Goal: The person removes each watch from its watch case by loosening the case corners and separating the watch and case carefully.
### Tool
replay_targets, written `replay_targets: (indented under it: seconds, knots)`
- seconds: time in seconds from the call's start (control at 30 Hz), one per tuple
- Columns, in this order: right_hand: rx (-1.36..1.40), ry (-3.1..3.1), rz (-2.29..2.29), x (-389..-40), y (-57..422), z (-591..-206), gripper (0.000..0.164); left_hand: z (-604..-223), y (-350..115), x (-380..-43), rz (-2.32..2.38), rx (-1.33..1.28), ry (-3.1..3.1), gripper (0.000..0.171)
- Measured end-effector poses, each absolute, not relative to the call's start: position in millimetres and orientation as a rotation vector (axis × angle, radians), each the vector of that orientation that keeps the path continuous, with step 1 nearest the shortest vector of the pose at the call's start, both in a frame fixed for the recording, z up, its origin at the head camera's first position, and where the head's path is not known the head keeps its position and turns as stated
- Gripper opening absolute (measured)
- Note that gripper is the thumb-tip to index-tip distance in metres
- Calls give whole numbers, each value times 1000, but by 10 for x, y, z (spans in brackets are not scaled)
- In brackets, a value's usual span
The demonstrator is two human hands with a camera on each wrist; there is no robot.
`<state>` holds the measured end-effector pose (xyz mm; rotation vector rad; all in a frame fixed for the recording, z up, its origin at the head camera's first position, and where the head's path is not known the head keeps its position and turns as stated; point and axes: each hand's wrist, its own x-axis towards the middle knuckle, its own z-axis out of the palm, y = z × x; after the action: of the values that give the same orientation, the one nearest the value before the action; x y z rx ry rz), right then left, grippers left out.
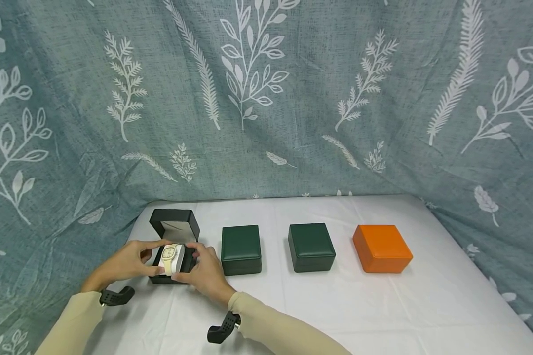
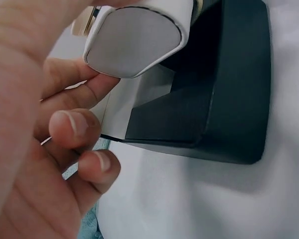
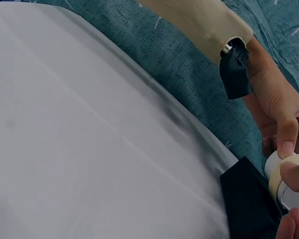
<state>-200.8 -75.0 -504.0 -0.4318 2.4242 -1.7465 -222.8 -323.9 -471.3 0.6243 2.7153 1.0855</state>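
Note:
A cream-strapped watch (image 1: 169,253) is wrapped around a white watch cushion (image 2: 134,42), held over the open black watch box (image 1: 164,279). My left hand (image 1: 131,259) pinches one end of the cushion between thumb and fingers, its other fingers curled loosely. From the other side my right hand (image 1: 210,273) grips the cushion and watch with thumb and index finger. The cushion sits tilted above the box's dark inside, and its flat grey end faces the left wrist camera. Behind it the box's lid (image 1: 174,222) stands up, with a pale lining.
To the right stand two closed green boxes (image 1: 241,250) (image 1: 312,247) and a closed orange box (image 1: 382,248), in a row on the white tablecloth (image 1: 320,305). A leaf-patterned teal curtain (image 1: 266,148) hangs behind. Each wrist wears a black strap (image 1: 117,296).

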Motion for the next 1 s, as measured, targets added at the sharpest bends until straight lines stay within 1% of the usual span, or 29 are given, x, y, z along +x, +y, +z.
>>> replay_targets:
  seconds: [0.27,0.43,0.57,0.77,1.0]
  knots:
    - [-525,2157,-1830,-2026,-736,-5004,91,-4676,-3222,-2190,1132,648,2685,69]
    - [-547,2019,-1879,-2028,-745,-5001,94,-4656,-3196,-2170,1165,651,2654,68]
    - [-576,2004,-1896,-2031,-761,-4997,94,-4641,-3175,-2166,1160,669,2655,67]
    - [-587,2103,-1868,-2045,-770,-5008,87,-4651,-3177,-2184,1192,736,2647,65]
    - [-586,2140,-1852,-2043,-781,-5021,88,-4676,-3234,-2175,1334,769,2458,67]
